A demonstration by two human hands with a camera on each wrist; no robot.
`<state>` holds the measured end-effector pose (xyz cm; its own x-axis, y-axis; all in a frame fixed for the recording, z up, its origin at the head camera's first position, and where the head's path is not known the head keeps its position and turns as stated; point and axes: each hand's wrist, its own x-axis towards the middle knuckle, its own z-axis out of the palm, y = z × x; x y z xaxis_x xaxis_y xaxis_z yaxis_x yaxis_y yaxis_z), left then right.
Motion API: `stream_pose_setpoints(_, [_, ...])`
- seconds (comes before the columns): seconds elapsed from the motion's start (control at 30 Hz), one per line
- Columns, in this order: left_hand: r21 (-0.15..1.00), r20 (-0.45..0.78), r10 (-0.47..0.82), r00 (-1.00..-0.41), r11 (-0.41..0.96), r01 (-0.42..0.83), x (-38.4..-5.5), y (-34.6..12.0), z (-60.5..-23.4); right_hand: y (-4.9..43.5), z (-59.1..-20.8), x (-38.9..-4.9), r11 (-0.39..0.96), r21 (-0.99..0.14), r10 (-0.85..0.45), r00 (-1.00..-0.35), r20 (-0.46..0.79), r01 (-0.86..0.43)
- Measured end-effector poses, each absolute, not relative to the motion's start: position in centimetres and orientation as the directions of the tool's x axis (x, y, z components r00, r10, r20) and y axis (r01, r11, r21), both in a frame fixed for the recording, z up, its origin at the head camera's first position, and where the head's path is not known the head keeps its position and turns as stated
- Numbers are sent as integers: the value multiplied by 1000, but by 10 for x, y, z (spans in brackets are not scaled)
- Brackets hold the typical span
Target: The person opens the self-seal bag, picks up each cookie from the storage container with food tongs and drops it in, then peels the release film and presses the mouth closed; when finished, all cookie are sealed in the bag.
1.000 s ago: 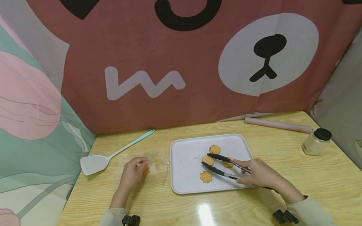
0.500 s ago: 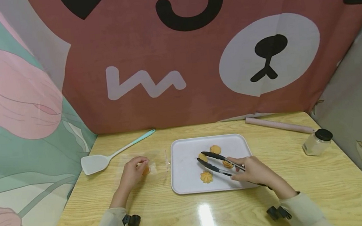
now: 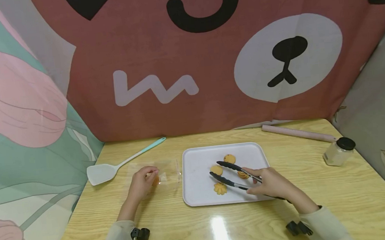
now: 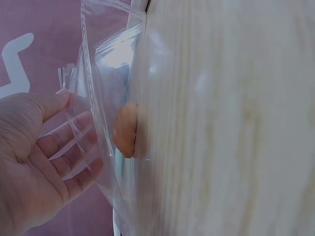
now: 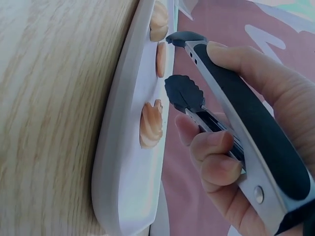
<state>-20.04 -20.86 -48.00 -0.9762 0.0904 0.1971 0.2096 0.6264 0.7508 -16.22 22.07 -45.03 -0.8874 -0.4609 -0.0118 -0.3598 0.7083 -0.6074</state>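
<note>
My right hand (image 3: 271, 184) grips black-tipped metal tongs (image 5: 231, 113) over the white tray (image 3: 196, 195). The tong tips stand apart, with a round plain cookie (image 3: 216, 170) lying on the tray between them in the head view; whether they touch it I cannot tell. Around it on the tray are a speckled round cookie (image 3: 229, 159), a star-shaped piped cookie (image 3: 220, 188) and a swirled cookie (image 5: 151, 125) partly behind the tongs. Left of the tray, my left hand (image 3: 143, 183) pinches the edge of a clear plastic bag (image 4: 106, 83). A brown cookie (image 4: 125, 130) lies inside this bag.
At the left a white spatula (image 3: 102, 174) with a teal handle lies beyond the bag. A pinkish rod (image 3: 298, 133) lies along the table's back edge. Near the right edge stands a glass jar (image 3: 336, 154) with a black lid. A bear-print cloth hangs behind the table.
My right hand moved left with the tongs, and the plain cookie shifted slightly left on the tray. The tong tips drew closer together, then spread apart again. My left hand stays put.
</note>
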Motion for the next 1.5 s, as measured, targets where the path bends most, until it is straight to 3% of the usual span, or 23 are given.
stream_pose_setpoints(0.6, [751, 186, 88, -979, 630, 199, -200, -208, -479, 224, -453, -167, 697, -625, -484, -873, -49, -352])
stream_pose_setpoints(1.5, [739, 230, 102, -968, 629, 242, -201, -207, -478, 220, -447, -168, 673, -630, -503, -864, -6, -388])
